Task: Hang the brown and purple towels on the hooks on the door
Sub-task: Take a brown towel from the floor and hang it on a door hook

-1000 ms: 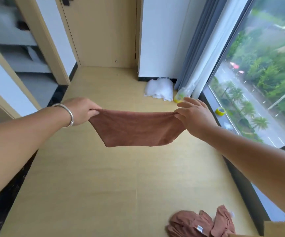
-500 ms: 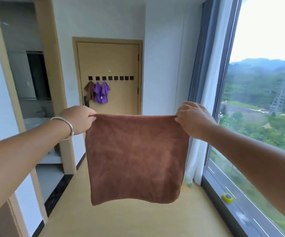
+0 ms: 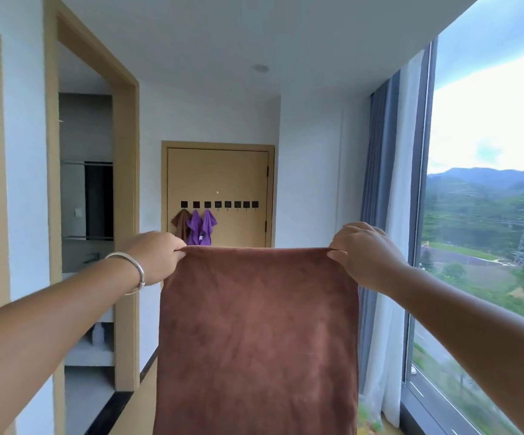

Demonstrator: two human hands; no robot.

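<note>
Plush brown towel [image 3: 257, 334], square and velvety, stretched flat between left hand [image 3: 157, 255] and right hand [image 3: 364, 252], each pinching a top corner. Far beyond, on wooden door [image 3: 219, 171], black square hooks [image 3: 218, 204] holding limp brown and purple towels [image 3: 194, 227].

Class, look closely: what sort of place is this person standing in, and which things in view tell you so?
Probably a corridor in a high-rise flat or hotel room: a closed wooden door with towel hooks, a floor-to-ceiling window with curtains, and an opening to what looks like a bathroom.
</note>
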